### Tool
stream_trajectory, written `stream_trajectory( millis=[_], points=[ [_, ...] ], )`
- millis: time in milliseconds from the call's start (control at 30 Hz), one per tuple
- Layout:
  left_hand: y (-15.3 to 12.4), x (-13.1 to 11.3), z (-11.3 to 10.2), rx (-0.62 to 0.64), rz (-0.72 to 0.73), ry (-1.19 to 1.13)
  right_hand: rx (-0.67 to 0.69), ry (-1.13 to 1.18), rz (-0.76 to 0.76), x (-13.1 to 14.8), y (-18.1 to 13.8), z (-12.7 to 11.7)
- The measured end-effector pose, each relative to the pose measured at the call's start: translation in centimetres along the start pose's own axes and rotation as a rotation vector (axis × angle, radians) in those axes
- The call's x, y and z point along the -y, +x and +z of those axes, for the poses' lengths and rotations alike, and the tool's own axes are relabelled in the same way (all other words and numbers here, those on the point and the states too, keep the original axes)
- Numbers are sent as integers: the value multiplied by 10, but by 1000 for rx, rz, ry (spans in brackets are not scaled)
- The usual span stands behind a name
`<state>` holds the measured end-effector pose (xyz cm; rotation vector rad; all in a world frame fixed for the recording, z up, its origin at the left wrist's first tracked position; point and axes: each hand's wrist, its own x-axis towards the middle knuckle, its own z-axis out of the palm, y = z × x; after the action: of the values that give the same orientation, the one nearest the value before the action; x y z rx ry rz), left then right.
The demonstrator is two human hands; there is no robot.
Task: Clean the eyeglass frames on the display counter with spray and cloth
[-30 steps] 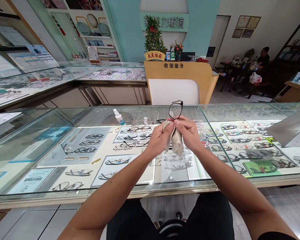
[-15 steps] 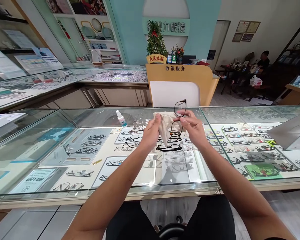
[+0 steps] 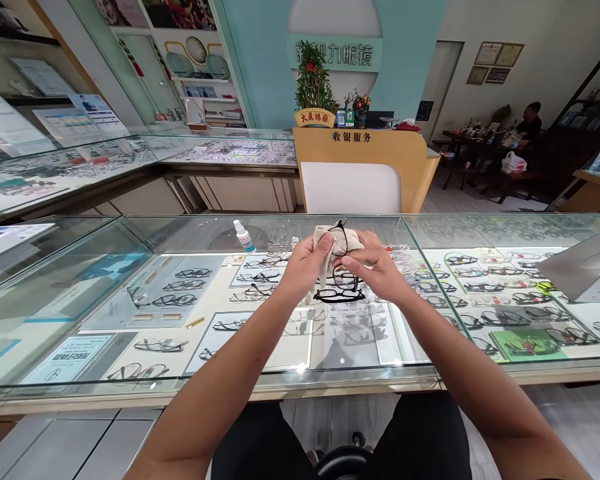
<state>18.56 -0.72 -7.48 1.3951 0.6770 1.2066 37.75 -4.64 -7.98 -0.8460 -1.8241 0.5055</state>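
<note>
Above the glass counter, my left hand pinches a beige cleaning cloth, its thumb toward me. Part of the cloth spreads behind a dark-rimmed pair of eyeglasses, held on end. My right hand grips the eyeglasses, thumb and fingers at the frame's middle, close against the cloth. The lower lens hangs beneath that thumb. Some of the left fingers are hidden by the cloth. Just below the hands, a black pair of glasses lies on the counter.
On the counter, left of my hands, stands a white spray bottle. Rows of spectacle frames fill the glass display counter. A white angled board rises at the right. Beyond is a yellow cashier desk; a person sits far right.
The eyeglasses have moved left and down against the cloth, which now backs the upper lens. My right hand has shifted toward my left, closing the space between them.
</note>
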Motion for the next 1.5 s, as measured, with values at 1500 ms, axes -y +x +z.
stream_trajectory(
  millis=[1500],
  points=[
    [-5, -3, 13, -23, -33, -263, 76, 64, 13, -3, 0, 7]
  ],
)
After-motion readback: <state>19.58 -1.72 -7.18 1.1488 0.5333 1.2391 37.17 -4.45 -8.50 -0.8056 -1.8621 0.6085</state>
